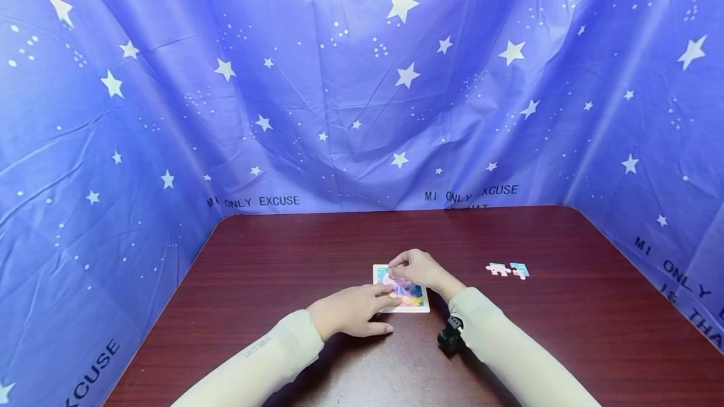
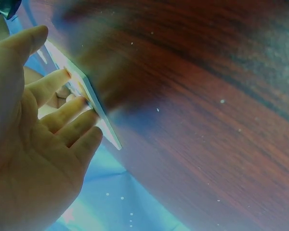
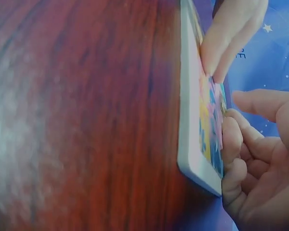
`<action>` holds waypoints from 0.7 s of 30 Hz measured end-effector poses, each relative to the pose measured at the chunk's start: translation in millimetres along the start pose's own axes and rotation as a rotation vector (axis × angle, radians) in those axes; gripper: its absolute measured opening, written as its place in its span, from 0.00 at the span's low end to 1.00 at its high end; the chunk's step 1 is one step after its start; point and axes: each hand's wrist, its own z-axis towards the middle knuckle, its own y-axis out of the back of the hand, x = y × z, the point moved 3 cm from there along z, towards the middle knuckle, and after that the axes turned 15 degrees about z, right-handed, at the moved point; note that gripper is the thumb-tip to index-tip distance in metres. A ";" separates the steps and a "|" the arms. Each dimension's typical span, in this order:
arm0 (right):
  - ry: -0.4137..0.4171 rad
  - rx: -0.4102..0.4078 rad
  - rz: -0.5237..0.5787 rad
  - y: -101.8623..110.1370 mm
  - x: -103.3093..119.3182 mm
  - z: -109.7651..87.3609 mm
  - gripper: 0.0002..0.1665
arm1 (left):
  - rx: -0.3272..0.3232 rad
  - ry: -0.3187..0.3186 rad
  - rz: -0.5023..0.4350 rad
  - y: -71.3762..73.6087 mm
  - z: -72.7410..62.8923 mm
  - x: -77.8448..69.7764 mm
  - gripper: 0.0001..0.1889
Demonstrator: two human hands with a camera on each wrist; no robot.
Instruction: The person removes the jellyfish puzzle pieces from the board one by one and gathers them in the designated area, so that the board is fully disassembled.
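Observation:
A jigsaw puzzle in a white-rimmed tray [image 1: 420, 299] lies flat on the table, with a pink, yellow and blue picture. My left hand [image 1: 353, 309] rests its straight fingertips on the puzzle's left side, thumb off to the near side. At the far left part of the puzzle, my right hand [image 1: 421, 269] touches the surface with its fingers curled. In the right wrist view that right hand [image 3: 260, 163] has its thumb apart from the index finger, and no piece shows between them. The hands hide part of the picture.
Two loose puzzle pieces [image 1: 498, 269] lie side by side on the dark red wooden table [image 1: 271, 256], right of the tray. Blue star-printed cloth [image 1: 339, 80] hangs behind the table and along both sides. A black camera [image 1: 450, 335] is strapped under my right wrist.

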 end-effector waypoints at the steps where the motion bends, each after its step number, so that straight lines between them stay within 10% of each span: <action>1: -0.001 -0.009 0.010 -0.8 0.7 0.4 0.11 | 0.000 -0.001 -0.002 -0.3 -0.2 0.1 0.29; 21: 0.058 0.046 0.148 -9.9 6.0 0.6 0.12 | 0.024 0.006 -0.023 -2.0 -0.2 0.2 0.30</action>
